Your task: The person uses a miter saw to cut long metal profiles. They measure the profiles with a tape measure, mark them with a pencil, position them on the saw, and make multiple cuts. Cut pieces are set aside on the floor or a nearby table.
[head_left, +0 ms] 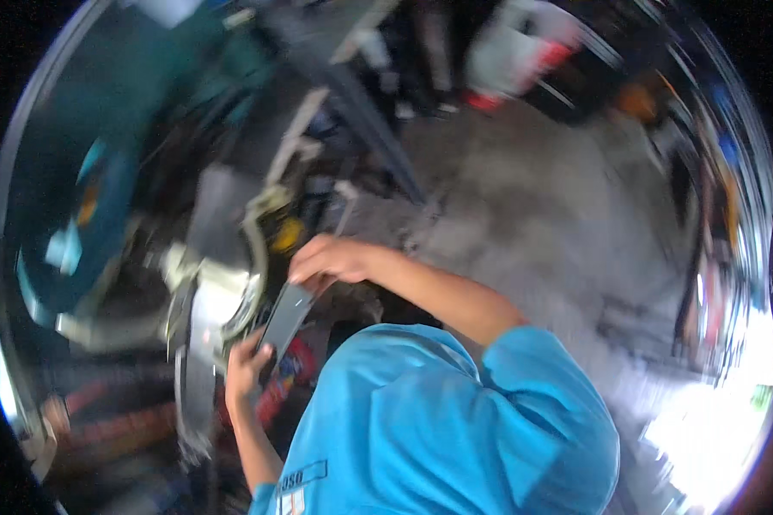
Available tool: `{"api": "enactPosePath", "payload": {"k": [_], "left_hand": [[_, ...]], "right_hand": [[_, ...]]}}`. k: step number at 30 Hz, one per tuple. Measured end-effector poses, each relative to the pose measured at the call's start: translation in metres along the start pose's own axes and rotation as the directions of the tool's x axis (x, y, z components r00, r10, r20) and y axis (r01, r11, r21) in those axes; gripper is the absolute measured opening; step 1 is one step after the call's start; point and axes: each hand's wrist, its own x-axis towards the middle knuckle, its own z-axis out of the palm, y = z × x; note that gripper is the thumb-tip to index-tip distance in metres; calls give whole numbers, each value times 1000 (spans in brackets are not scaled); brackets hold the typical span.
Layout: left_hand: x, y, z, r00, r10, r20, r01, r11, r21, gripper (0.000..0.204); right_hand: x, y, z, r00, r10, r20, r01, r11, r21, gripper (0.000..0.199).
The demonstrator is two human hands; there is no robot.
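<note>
Two bare hands were seen on one grey bar [287, 319], flat and rectangular, held aslant before the blue shirt [455, 412]. Its lower end was gripped by the left hand [247, 365], thumb laid against it; its upper end was grasped by the right hand [339, 260], fingers bent over the end. Both long edges were left uncovered along the stretch between the hands. On the left, a pale curved metal part [253, 236] was noted close beside the bar's left long edge; whether contact was made could not be told. Little room was left on that side. A yellow item [290, 233] was seen just beyond the right hand, and red patterned material [298, 362] near the bar's lower right. More open room was offered rightward, where broad grey floor [532, 189] was bordered at its far edge by a red-and-white container [524, 51], blurred.
</note>
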Motion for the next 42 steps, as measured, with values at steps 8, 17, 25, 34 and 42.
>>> {"api": "enactPosePath", "payload": {"k": [8,17,25,34,42], "left_hand": [[17,-40,39,965,128,227,-124,992,-30,47],[19,-4,147,771,104,628,-223,968,114,46],[-3,43,252,651,15,759,-320,912,257,36],[-4,85,461,457,112,883,-576,793,197,48],[-74,160,689,150,-88,985,-646,745,165,47]], "right_hand": [[-76,78,3,891,-258,-373,188,958,-215,17],[-231,206,42,704,-308,-640,685,533,497,7],[-346,266,49,192,-593,-782,756,597,-267,6],[-525,350,15,40,-565,-824,763,550,-340,11],[-704,441,21,22,-368,-930,927,355,-119,11]]}}
